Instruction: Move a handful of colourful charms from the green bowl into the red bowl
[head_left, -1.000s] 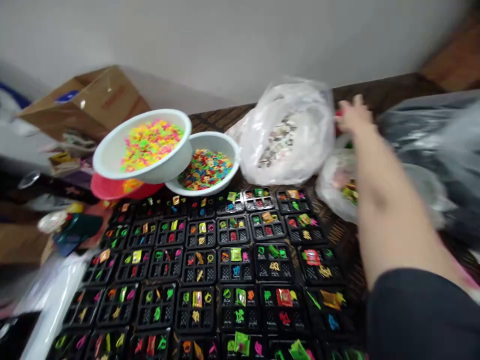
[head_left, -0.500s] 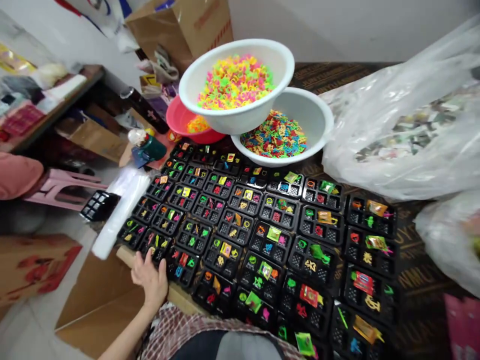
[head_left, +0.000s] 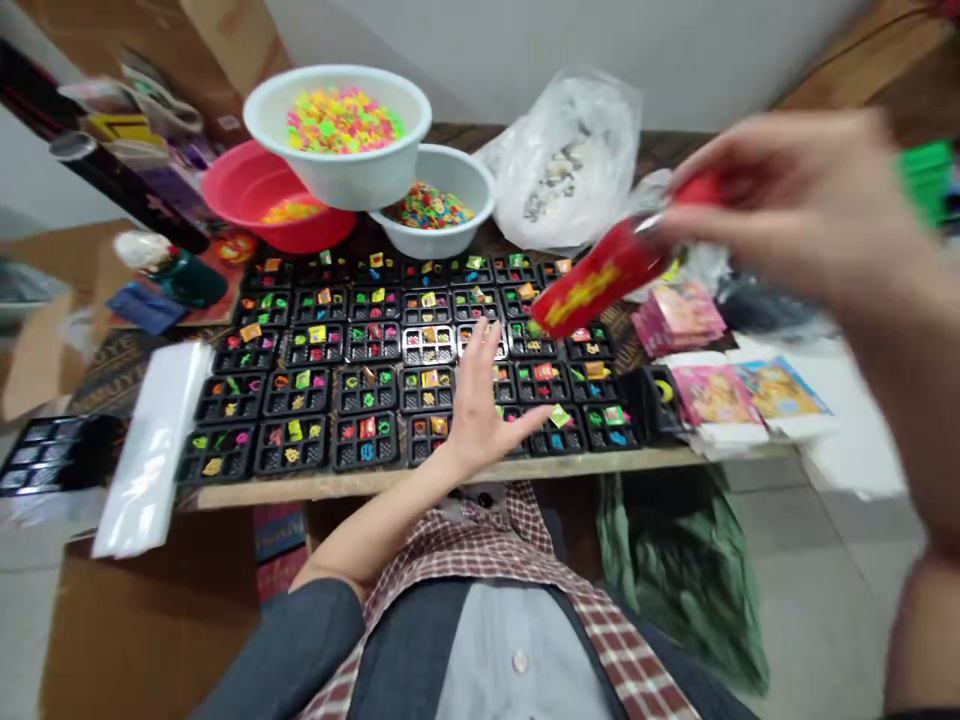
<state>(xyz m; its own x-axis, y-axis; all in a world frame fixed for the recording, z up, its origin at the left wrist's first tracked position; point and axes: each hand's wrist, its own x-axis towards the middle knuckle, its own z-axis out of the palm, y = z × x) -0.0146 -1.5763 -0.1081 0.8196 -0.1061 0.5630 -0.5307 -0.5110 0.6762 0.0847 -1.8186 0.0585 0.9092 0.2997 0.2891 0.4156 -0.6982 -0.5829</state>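
My right hand (head_left: pixel 795 200) is raised close to the camera at the right, blurred, and closed on a red packet with yellow print (head_left: pixel 600 280) that hangs down toward the trays. My left hand (head_left: pixel 484 400) hovers open, fingers spread, over the near middle of the black compartment trays (head_left: pixel 375 375). The trays lie in rows on the table and hold small bright plastic pieces. Behind them stand a white bowl of neon pieces (head_left: pixel 341 135), a second white bowl (head_left: pixel 435 205) and a red bowl (head_left: pixel 262 200).
A clear plastic bag (head_left: pixel 566 165) sits at the back. Pink and printed packets (head_left: pixel 712 390) lie at the table's right end. A roll of clear film (head_left: pixel 150 440) lies at the left, by a spare black tray (head_left: pixel 41 450). Cardboard boxes (head_left: pixel 127 620) stand below.
The view pulled back from the table. My right hand came into view holding the red packet. My left hand moved from the table's near edge to above the middle trays.
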